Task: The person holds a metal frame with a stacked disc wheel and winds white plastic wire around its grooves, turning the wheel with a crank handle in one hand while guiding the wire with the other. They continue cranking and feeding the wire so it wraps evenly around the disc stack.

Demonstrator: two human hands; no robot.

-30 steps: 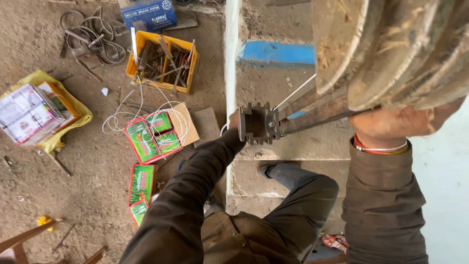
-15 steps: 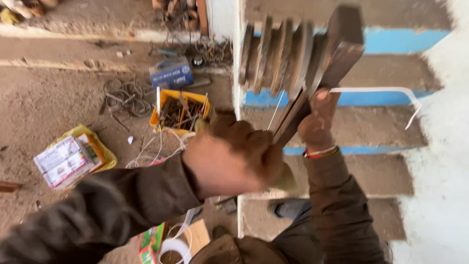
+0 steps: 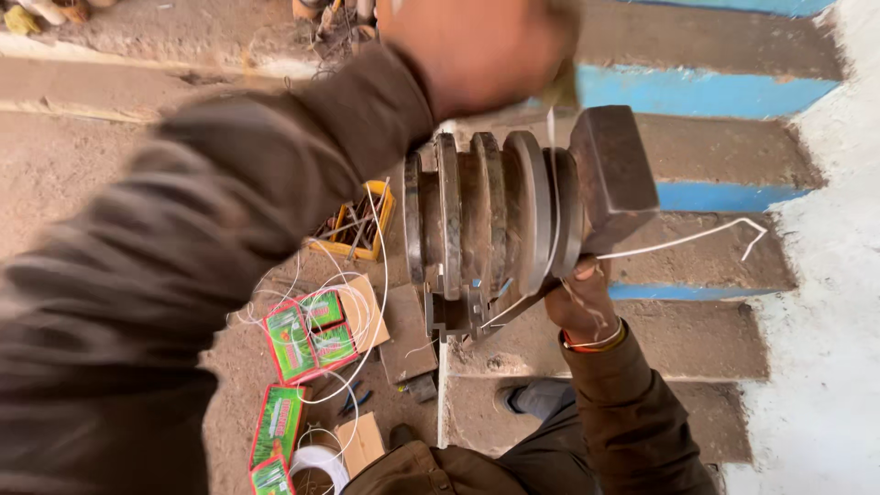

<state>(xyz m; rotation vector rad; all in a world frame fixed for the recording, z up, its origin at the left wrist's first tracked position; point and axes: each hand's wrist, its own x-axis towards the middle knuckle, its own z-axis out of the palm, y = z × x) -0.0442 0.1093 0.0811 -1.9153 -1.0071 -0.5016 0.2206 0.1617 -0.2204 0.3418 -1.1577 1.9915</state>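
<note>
Above the stairs (image 3: 715, 344), his right hand (image 3: 579, 302) grips a ribbed insulator (image 3: 495, 215); the blurred left hand (image 3: 481, 46) seems closed, contents unclear.

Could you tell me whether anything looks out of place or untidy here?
Yes. White wire lies in loose tangled loops over the red-and-green packets on the dirt floor, and another strand trails bent across the blue-striped steps.

Yellow crate (image 3: 353, 229) of tools, green-red packets (image 3: 312, 339), blue-striped steps (image 3: 715, 197).
</note>
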